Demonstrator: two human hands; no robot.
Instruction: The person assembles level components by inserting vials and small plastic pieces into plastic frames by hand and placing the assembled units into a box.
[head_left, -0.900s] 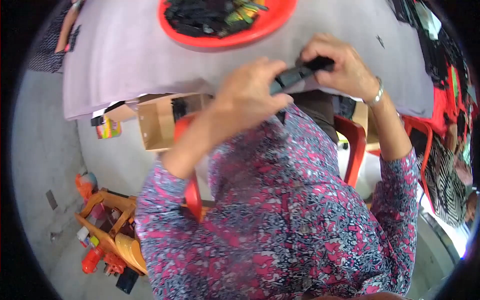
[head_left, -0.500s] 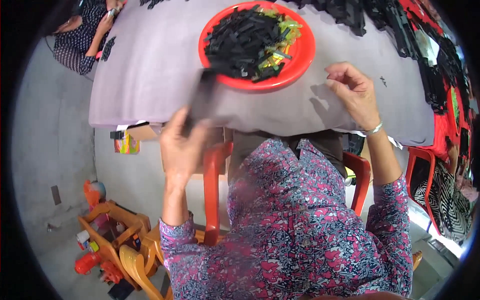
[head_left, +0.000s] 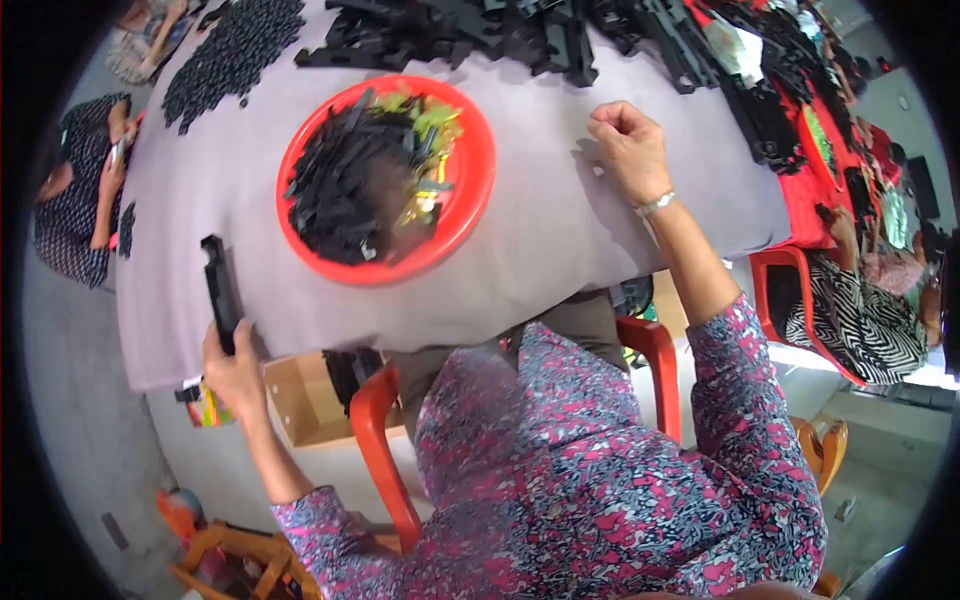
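Note:
My left hand [head_left: 235, 378] is closed round the lower end of a long black plastic part [head_left: 219, 290] with a hooked tip. It holds the part over the left front of the table. My right hand [head_left: 636, 158] is raised over the cloth right of the middle, thumb and fingers curled together in a pinch. Whatever lies between those fingertips, if anything, is too small to make out. Between my hands a round red plastic basin [head_left: 478, 215] holds a heap of small black plastic strips [head_left: 335, 190] and translucent yellow-green pieces [head_left: 437, 122].
Long black plastic parts [head_left: 550, 40] lie piled along the far side. A mound of small black pieces [head_left: 235, 60] lies far left. People sit at the left and right. Below the table edge stand an open cardboard box [head_left: 310, 405] and my red chair [head_left: 372, 410].
My left hand has carried the black part leftward, away from the basin. The view has shifted, showing more of the table's far side. My right hand stays pinched.

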